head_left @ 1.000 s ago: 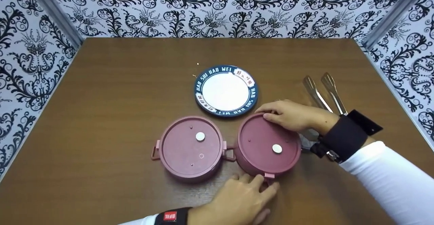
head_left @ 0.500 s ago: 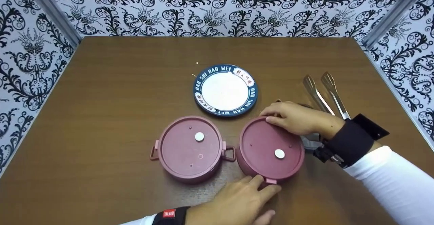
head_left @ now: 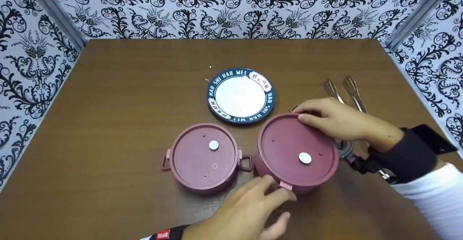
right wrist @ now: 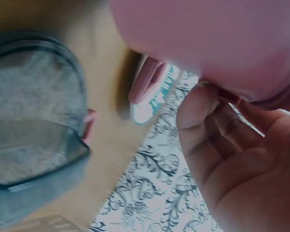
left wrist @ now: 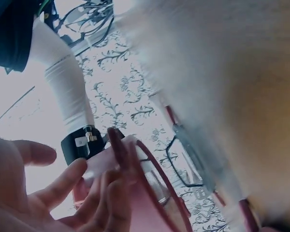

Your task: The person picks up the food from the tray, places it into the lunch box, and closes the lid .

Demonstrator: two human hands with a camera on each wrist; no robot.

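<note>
Two round pink lidded pots with side handles and a white knob on each lid are in the head view. The left pot (head_left: 204,156) sits on the table. My right hand (head_left: 334,118) grips the right pot (head_left: 289,146) at its far side, thumb on the lid's rim and fingers at the far handle. At the near handle, the curled fingers of my left hand (head_left: 249,205) hold the same pot, while the thumb stands apart. This pot is raised off the table; the right wrist view shows its side (right wrist: 208,38) above the surface. Fingers partly hide both its handles.
A blue-rimmed white plate (head_left: 240,97) lies behind the pots. Metal tongs (head_left: 356,93) lie at the right. A clear container with a dark rim (right wrist: 36,121) is beside the raised pot, mostly hidden by my right arm in the head view. Patterned walls (head_left: 224,12) enclose the wooden table (head_left: 119,106).
The right pot has risen off the table and shifted slightly right, with both hands on it. My right forearm has moved right. The left pot, plate and tongs stay in place.
</note>
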